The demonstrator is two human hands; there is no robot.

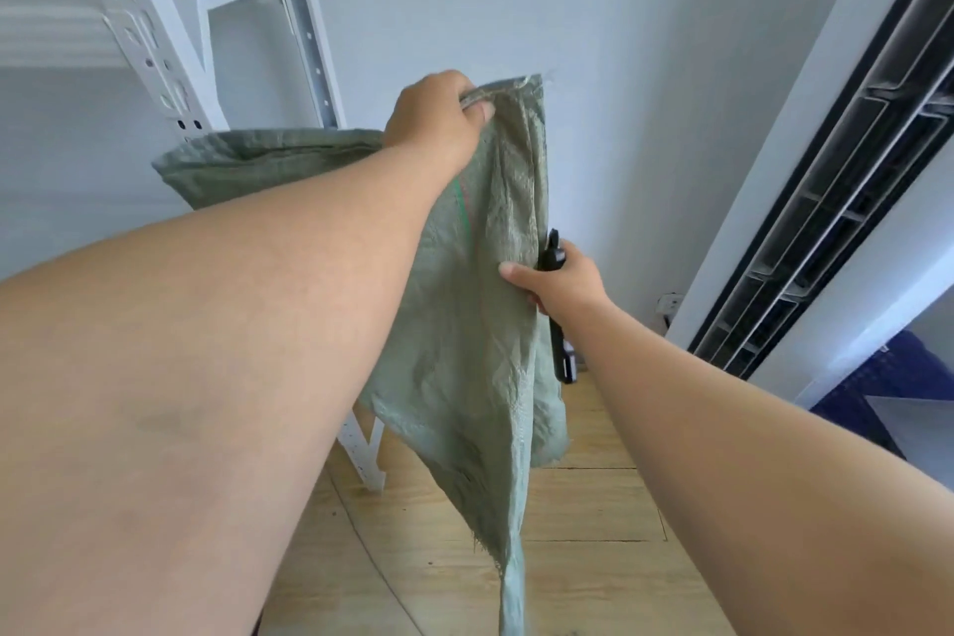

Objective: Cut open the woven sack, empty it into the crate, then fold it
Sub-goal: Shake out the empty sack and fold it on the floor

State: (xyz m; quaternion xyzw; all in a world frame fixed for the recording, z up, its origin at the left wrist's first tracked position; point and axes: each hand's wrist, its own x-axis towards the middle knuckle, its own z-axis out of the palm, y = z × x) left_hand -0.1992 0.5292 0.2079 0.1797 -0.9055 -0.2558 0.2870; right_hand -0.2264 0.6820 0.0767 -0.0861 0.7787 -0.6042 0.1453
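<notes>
- At the far left a white metal shelving rack [155, 31] stands against the wall, and a second green woven sack [268, 160] lies slumped behind the person's raised left forearm, at the rack's foot.
- The left hand [436, 119] is held high, closed over the hemmed top edge of the woven sack [485, 325], with the cloth bunched under thumb and fingers.
- The sack hangs limp and flat from that grip, in mid-air above the wooden floor [593, 506]. Its lower end is frayed and open, trailing a loose strip, so it looks already cut and emptied.
- No crate shows in this view, so where the contents went cannot be told.
- The right hand [562, 287] is lower, at the sack's right edge about halfway down. It is wrapped around a black utility knife [555, 305], with the thumb pressed against the cloth.
- The step in hand seems to be folding. To do it well, first put the knife down or be sure its blade is in; whether the blade is out cannot be seen here.
- Then take both top corners, shake the cloth flat, match edge to edge and tuck in the frayed end.
- At the far right is a dark sliding-door track [826, 181].
</notes>
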